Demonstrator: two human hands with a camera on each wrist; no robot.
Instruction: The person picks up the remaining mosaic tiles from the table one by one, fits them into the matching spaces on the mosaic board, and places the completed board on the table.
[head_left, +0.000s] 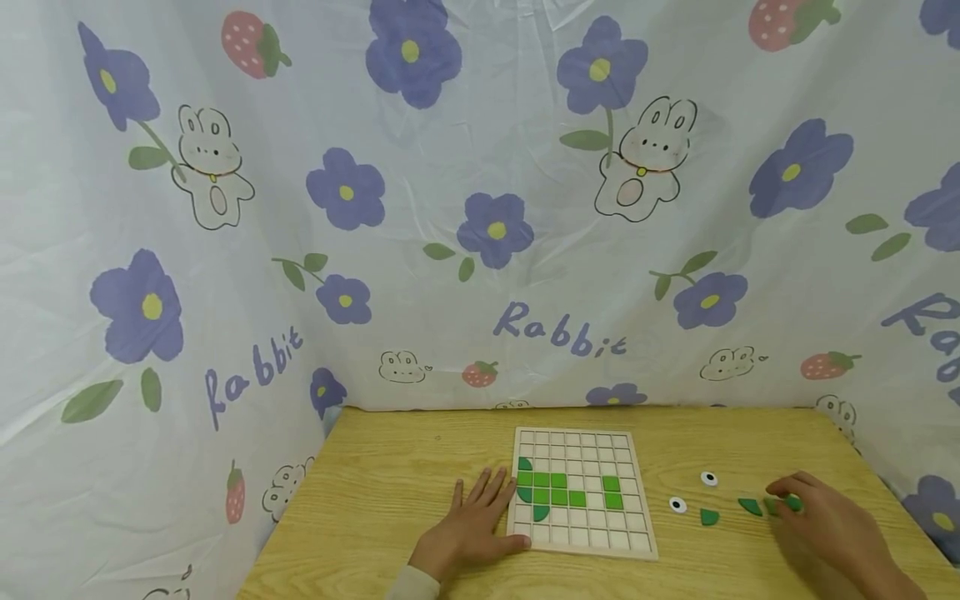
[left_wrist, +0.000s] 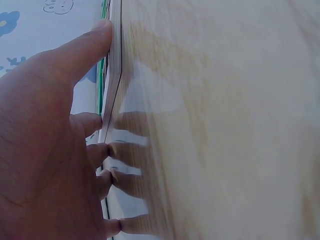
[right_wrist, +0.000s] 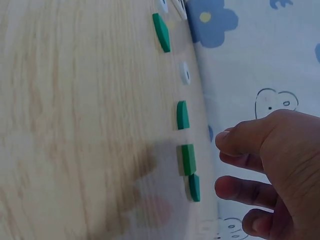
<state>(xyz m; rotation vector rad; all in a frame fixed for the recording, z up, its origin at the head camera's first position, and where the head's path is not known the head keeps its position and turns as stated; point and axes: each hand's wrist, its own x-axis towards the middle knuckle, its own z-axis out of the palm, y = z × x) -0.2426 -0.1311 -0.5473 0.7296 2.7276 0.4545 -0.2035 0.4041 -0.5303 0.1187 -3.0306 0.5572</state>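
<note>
My left hand [head_left: 472, 521] lies with fingers spread at the left side of a wooden grid board [head_left: 592, 537]. Its thumb touches the board's near left corner. Light green square tiles [head_left: 558, 497] and dark green rounded tiles [head_left: 541, 513] sit in several of the board's cells. Over on the right, my right hand [head_left: 828, 517] hovers beside a green square tile [right_wrist: 188, 160] and a dark green tile [right_wrist: 194, 188]. Its fingers are loosely bent, thumb apart from the lower fingers, and nothing shows between them in the right wrist view.
Between board and right hand lie two white eye discs [head_left: 708, 478] and two loose dark green quarter-round tiles [head_left: 708, 517]. The wooden table [head_left: 390, 467] reaches back to a white printed curtain [head_left: 450, 350], which also hangs along both sides.
</note>
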